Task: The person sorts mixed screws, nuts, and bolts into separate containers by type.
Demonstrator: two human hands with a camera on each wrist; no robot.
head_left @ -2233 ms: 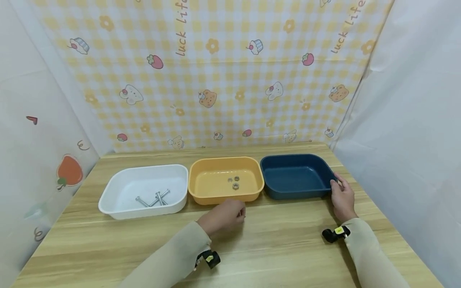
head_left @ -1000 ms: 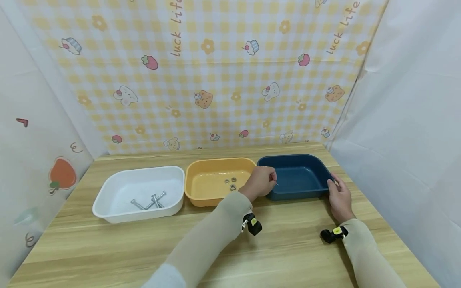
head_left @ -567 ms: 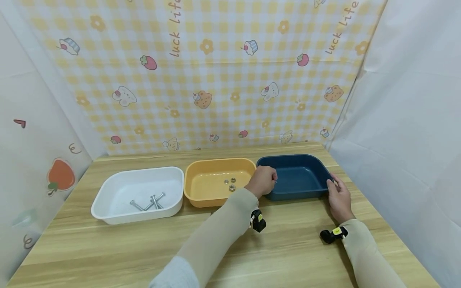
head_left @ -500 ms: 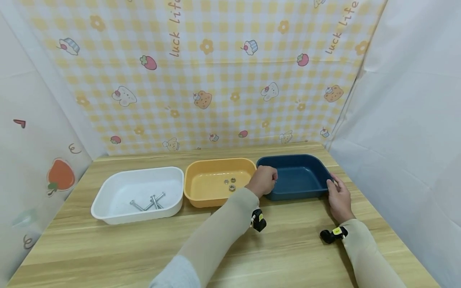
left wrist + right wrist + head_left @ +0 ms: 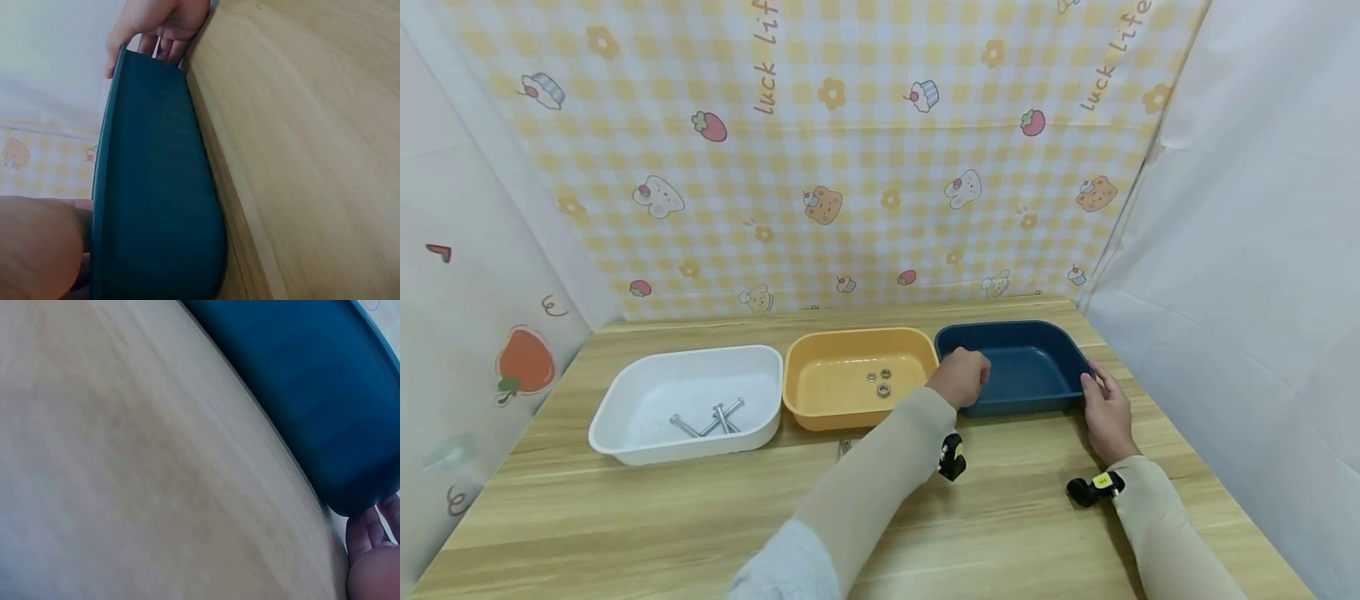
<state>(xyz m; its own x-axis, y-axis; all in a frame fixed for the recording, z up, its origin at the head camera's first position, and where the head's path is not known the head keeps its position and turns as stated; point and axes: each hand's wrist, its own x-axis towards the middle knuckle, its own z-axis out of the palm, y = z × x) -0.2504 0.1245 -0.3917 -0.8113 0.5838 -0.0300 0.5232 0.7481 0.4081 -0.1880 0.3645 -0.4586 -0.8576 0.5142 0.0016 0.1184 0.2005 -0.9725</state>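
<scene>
My left hand (image 5: 961, 378) reaches over the front left of a dark blue plastic tray (image 5: 1022, 406), its fingers pointing down inside. In the left wrist view the tray wall (image 5: 153, 181) hides those fingertips, so whatever they may hold does not show. At the tray's right end my right hand (image 5: 1107, 417) grips the corner, thumb on the rim and fingers against the outer side. Several thin metal pieces, like small screws or nails (image 5: 844, 448), lie on the table beside my left sleeve, partly covered by it.
A yellow tray (image 5: 827, 421) with three hex nuts (image 5: 883, 390) stands left of the blue one. Farther left, a white tray (image 5: 647, 454) holds several bolts (image 5: 722, 419). All stand in a row on a wooden table (image 5: 587, 525), before a checked cloth (image 5: 865, 242).
My left hand has moved right from in front of the yellow tray to the blue tray. A thin piece showed at its fingertips one second ago. My right hand keeps its grip.
</scene>
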